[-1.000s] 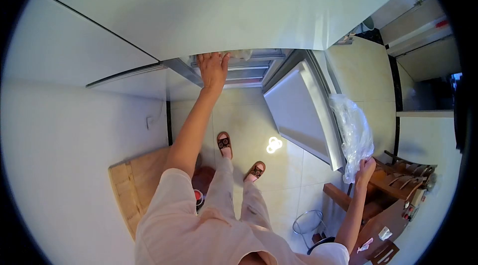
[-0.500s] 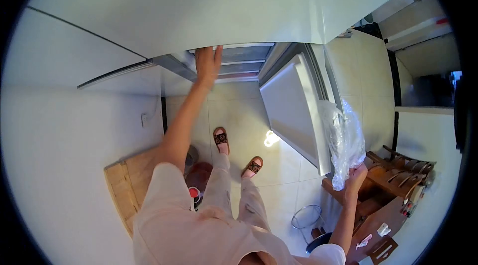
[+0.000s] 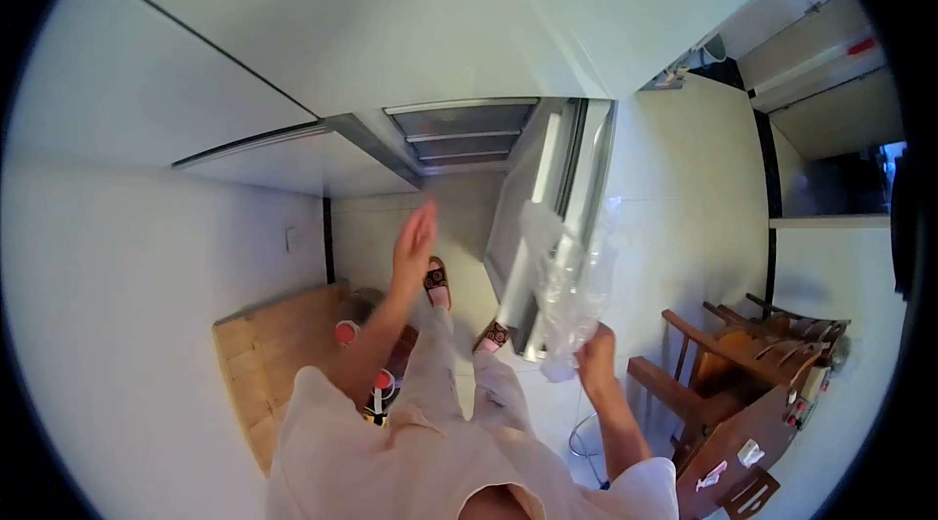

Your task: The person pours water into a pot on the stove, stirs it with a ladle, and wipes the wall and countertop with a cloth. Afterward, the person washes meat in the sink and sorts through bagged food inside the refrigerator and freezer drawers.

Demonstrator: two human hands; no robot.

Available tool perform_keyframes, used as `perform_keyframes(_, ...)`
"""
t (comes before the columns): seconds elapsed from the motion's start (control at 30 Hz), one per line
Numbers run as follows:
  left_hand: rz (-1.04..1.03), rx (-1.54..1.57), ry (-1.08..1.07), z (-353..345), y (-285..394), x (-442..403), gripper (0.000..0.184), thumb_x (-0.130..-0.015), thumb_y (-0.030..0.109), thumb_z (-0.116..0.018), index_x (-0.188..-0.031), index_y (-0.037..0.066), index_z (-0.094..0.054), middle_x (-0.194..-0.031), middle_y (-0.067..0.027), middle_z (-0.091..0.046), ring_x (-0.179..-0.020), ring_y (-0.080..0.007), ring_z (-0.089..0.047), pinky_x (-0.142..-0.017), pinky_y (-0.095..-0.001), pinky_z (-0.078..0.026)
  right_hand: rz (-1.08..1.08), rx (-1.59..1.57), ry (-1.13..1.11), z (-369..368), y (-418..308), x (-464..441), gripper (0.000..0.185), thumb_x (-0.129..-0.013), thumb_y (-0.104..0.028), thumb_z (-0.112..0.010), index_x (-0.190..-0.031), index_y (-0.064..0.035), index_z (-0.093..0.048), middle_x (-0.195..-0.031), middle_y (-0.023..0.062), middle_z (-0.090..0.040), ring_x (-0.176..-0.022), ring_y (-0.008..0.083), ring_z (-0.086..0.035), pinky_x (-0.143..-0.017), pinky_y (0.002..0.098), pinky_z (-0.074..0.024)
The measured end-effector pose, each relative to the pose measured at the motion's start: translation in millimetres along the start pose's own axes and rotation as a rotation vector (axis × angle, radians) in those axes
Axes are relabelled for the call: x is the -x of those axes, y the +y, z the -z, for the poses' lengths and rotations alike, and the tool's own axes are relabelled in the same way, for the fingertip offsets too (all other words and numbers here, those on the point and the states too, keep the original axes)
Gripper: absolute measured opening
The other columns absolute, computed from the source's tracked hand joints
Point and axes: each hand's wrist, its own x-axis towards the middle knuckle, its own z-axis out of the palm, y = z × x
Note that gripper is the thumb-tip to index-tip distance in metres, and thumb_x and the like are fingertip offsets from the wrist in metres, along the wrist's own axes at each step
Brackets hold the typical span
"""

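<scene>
A clear plastic bag [image 3: 565, 300] hangs from my right hand [image 3: 598, 360], whose fingers are closed on it at the door's outer edge. The fridge door [image 3: 510, 212] stands partly open, its edge running down toward my feet. My left hand [image 3: 414, 244] is in the air below the fridge opening, touching nothing; it is blurred, with the fingers stretched out. Inside the lower compartment, several grey drawer fronts [image 3: 464, 147] are visible, pushed in.
Wooden boards [image 3: 249, 354] lean by the left wall, beside containers with red lids [image 3: 347, 331]. At the right stand wooden chairs and a brown table [image 3: 735, 447]. My sandalled feet [image 3: 437, 283] are on the tiled floor below the fridge.
My left hand has come away from the drawer and moved down toward me. The door has swung inward to the left, with my right hand and the bag moving along with it.
</scene>
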Motion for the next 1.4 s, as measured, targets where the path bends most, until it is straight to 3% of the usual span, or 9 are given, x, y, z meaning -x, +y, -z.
perform_keyframes(0.07,0.01,-0.076,0.05,18.3,4.9,64.3,0.039,-0.093,0.028,-0.05,-0.124,0.005,-0.049,-0.125,-0.0078,-0.052,-0.118,-0.018,-0.045,-0.102,-0.0301,-0.031,0.087,-0.013,-0.067,-24.8,-15.8,-12.5,0.021,-0.062,0.001,-0.048,-0.081,0.0013,-0.058,-0.076,0.0209,-0.058,-0.07,0.0396,-0.056,-0.064,0.0418,-0.0459)
perform_keyframes(0.23,-0.019,0.04,0.162,28.3,34.2,138.0,0.037,-0.095,0.02,-0.044,-0.128,0.003,-0.042,-0.133,-0.0081,-0.043,-0.122,-0.02,-0.04,-0.103,-0.0336,-0.028,0.14,-0.22,-0.09,-68.7,-56.5,-63.2,0.019,-0.066,0.0,-0.047,-0.082,0.0021,-0.057,-0.075,0.0228,-0.056,-0.069,0.0425,-0.053,-0.062,0.0427,-0.0446)
perform_keyframes(0.67,-0.242,-0.148,-0.1,9.3,82.9,20.1,0.081,-0.071,0.009,-0.074,-0.136,-0.001,-0.027,-0.137,-0.0132,-0.035,-0.122,-0.0233,-0.039,-0.103,-0.0328,-0.03,0.307,-0.203,0.022,-148.0,-120.6,-197.1,0.017,-0.072,-0.005,-0.05,-0.086,0.0009,-0.057,-0.079,0.0219,-0.058,-0.073,0.0396,-0.054,-0.065,0.0448,-0.0436)
perform_keyframes(0.77,-0.063,-0.051,-0.223,13.5,88.8,2.1,0.076,-0.073,0.011,-0.073,-0.135,-0.001,-0.03,-0.132,-0.013,-0.04,-0.121,-0.0213,-0.039,-0.099,-0.0315,-0.035,0.501,-0.102,-0.14,-145.8,-150.8,-175.0,0.018,-0.073,-0.006,-0.052,-0.089,-0.0007,-0.058,-0.084,0.0204,-0.059,-0.079,0.0393,-0.055,-0.069,0.0438,-0.0448)
perform_keyframes(0.8,0.102,0.031,-0.018,10.1,98.1,8.5,0.047,-0.075,0.018,-0.073,-0.114,0.0,-0.054,-0.109,-0.0091,-0.058,-0.1,-0.0183,-0.055,-0.087,-0.0304,-0.043,0.495,0.02,-0.182,-147.2,-160.2,-168.1,0.021,-0.073,-0.006,-0.054,-0.094,-0.0015,-0.058,-0.087,0.0194,-0.06,-0.079,0.0385,-0.056,-0.07,0.0427,-0.0451)
perform_keyframes(0.87,0.275,0.34,0.194,15.7,117.5,12.8,0.039,-0.078,0.018,-0.07,-0.109,-0.001,-0.055,-0.107,-0.0098,-0.059,-0.097,-0.018,-0.057,-0.084,-0.0299,-0.045,0.474,0.258,-0.267,-147.9,-176.1,-154.2,0.03,-0.074,-0.006,-0.057,-0.103,-0.0031,-0.057,-0.094,0.0174,-0.061,-0.079,0.037,-0.056,-0.071,0.0406,-0.0457)
perform_keyframes(1.0,0.333,0.592,0.303,63.9,107.5,17.5,0.026,-0.082,0.016,-0.064,-0.103,0.0,-0.056,-0.098,-0.0094,-0.061,-0.086,-0.0203,-0.059,-0.073,-0.0327,-0.049,0.615,-0.124,-0.331,-117.6,-201.2,-137.5,0.037,-0.078,-0.009,-0.063,-0.114,-0.0057,-0.055,-0.108,0.0122,-0.058,-0.095,0.0268,-0.059,-0.085,0.0332,-0.0447)
perform_keyframes(1.13,0.3,0.541,0.419,120.9,78.3,22.6,0.018,-0.083,0.013,-0.061,-0.095,0.0,-0.055,-0.08,-0.0073,-0.059,-0.068,-0.0203,-0.058,-0.062,-0.0343,-0.05,-0.105,-1.0,-0.087,-108.6,-202.2,-194.0,0.029,-0.088,-0.016,-0.054,-0.114,-0.0034,-0.051,-0.111,0.0103,-0.058,-0.105,0.0215,-0.054,-0.09,0.0331,-0.0435)
perform_keyframes(1.4,0.095,0.573,0.634,175.0,141.2,31.8,0.014,-0.081,0.008,-0.062,-0.091,0.003,-0.053,-0.073,-0.0055,-0.053,-0.062,-0.0183,-0.054,-0.057,-0.0337,-0.048,-0.316,-1.499,-0.054,-141.1,-217.5,-248.8,0.019,-0.082,-0.014,-0.055,-0.099,-0.0049,-0.053,-0.103,0.0103,-0.058,-0.107,0.0261,-0.053,-0.094,0.0398,-0.0418)
